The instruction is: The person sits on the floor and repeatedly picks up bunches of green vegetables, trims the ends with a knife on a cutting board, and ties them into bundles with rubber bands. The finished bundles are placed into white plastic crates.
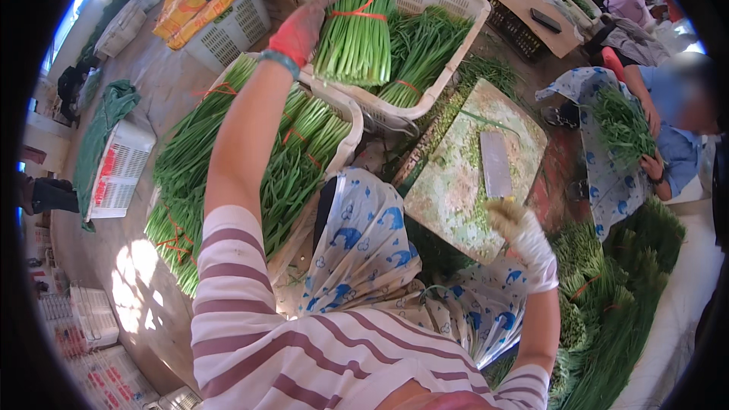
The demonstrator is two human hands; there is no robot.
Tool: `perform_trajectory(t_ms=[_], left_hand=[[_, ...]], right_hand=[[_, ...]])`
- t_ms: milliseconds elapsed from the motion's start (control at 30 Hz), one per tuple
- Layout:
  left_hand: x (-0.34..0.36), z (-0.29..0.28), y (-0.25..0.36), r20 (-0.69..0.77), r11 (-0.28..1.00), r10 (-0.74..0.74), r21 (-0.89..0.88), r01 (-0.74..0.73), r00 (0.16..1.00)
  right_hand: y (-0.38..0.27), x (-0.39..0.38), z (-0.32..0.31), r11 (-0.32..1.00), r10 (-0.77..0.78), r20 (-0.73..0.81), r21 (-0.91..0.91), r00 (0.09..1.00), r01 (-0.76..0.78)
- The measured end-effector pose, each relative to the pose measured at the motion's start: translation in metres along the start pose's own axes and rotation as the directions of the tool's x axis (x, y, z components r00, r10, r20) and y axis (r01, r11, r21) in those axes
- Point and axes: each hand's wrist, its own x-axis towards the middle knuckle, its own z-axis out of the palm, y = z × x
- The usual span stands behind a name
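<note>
My left hand (300,33), in a red glove worn pale at the back, grips the side of a banded bundle of chives (353,45). Its cut pale ends face me, and its top runs out of view. This bundle is over a white crate (477,26) holding another tied bundle (414,61). My right hand (522,239), in a whitish glove, is closed around the handle end of a cleaver (497,163). The blade rests flat on a worn, pale green cutting board (444,201) strewn with green trimmings. Most of the handle is hidden by the glove.
At my left knee stands a crate (351,133) heaped with tied chives. More chives (607,296) lie in a pile on my right. Beyond the board, a person (661,91) in blue holds loose greens (623,125). A crate (228,34) carries a yellow sack (209,0).
</note>
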Motion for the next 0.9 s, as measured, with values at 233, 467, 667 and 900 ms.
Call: perform_trajectory(t_ms=[233,467,667,900], left_hand=[[0.087,0.015,-0.003,-0.089,0.824,-0.176,0.531,0.196,0.980],[0.117,-0.081,-0.210,-0.232,0.574,-0.613,0.525,0.628,0.755],[0.105,-0.076,-0.198,-0.145,0.403,-0.307,0.875,0.267,0.941],[0.098,-0.056,-0.172,-0.140,0.463,-0.499,0.791,0.399,0.855]], right_hand=[[0.066,0.002,0.023,0.965,0.263,0.083,-0.005,0.961,-0.264],[0.105,0.006,0.008,0.922,0.387,0.015,0.020,0.922,-0.388],[0.116,0.021,-0.002,0.946,0.309,0.041,0.089,0.950,-0.311],[0.105,0.006,-0.012,0.984,0.136,0.002,-0.120,0.991,-0.135]])
